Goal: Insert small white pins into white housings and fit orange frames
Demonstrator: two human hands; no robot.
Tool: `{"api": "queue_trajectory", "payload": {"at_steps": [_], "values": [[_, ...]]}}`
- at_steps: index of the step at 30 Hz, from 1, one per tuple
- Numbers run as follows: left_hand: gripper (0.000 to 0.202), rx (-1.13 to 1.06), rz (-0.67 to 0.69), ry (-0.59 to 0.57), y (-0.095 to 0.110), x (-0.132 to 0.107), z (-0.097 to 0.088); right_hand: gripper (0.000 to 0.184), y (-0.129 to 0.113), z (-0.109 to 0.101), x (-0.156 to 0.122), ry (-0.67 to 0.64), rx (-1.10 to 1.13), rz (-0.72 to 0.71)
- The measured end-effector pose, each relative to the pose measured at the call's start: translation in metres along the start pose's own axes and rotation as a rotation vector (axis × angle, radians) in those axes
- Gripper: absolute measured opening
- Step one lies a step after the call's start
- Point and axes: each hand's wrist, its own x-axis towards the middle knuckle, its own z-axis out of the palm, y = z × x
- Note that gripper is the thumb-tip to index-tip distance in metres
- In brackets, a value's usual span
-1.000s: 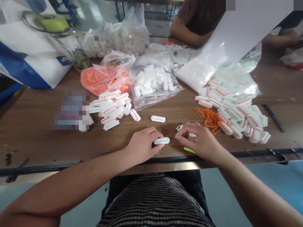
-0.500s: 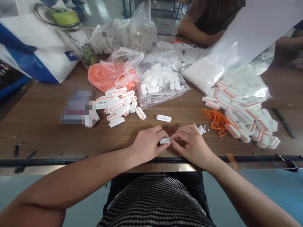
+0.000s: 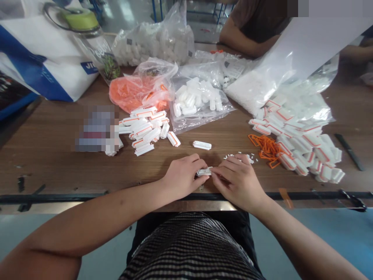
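My left hand (image 3: 182,175) pinches a small white plastic connector (image 3: 204,171) just above the near edge of the wooden table (image 3: 52,163). My right hand (image 3: 237,179) meets it from the right, fingertips closed against the connector's right end. Tiny white bits (image 3: 241,157) lie scattered just beyond my right hand. A single white connector (image 3: 202,145) lies on the table a little farther out.
A pile of white-and-orange connectors (image 3: 145,130) lies at left, a larger pile (image 3: 300,144) at right beside loose orange clips (image 3: 266,147). Plastic bags of white parts (image 3: 198,99) and orange parts (image 3: 131,93) sit behind. Another person's arm (image 3: 241,39) rests at the far edge.
My right hand came in from the right, away from the white bits, and closed on the connector's end. My left hand has kept hold of the connector throughout.
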Motion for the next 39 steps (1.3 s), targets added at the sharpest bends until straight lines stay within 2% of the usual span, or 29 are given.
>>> {"api": "queue_trajectory", "payload": {"at_steps": [8,11,13,15,17,18,21,30,35,39], "values": [[0.011,-0.001,-0.018,0.010,-0.001,0.001,0.001,0.019,-0.008,0.006,-0.006,0.007,-0.149,-0.103],[0.009,-0.006,-0.033,0.009,0.001,0.003,-0.002,0.019,-0.008,0.004,-0.005,-0.005,-0.088,-0.079],[0.009,-0.012,-0.028,0.009,0.002,0.003,-0.003,0.020,0.002,-0.002,-0.004,0.003,0.041,0.021],[0.010,-0.004,-0.022,0.012,0.002,0.003,-0.004,0.022,0.021,-0.012,-0.003,0.028,0.131,0.212],[0.010,0.006,-0.014,0.019,0.002,0.003,-0.004,0.024,0.044,-0.022,-0.001,0.038,0.074,0.451],[0.010,0.007,-0.008,0.022,0.002,0.003,-0.004,0.024,0.056,-0.026,-0.001,0.003,0.015,0.558],[0.009,-0.004,0.004,0.029,0.001,0.003,-0.003,0.023,0.078,-0.031,0.001,-0.114,-0.030,0.719],[0.010,-0.017,-0.001,0.020,0.001,0.003,-0.004,0.022,0.077,-0.027,0.008,-0.203,-0.033,0.724],[0.010,-0.022,0.008,0.022,0.001,0.003,-0.003,0.026,0.076,-0.030,0.008,-0.213,-0.011,0.716],[0.010,-0.016,0.007,0.014,0.001,0.003,-0.003,0.022,0.081,-0.027,0.006,-0.201,0.006,0.732]]}}
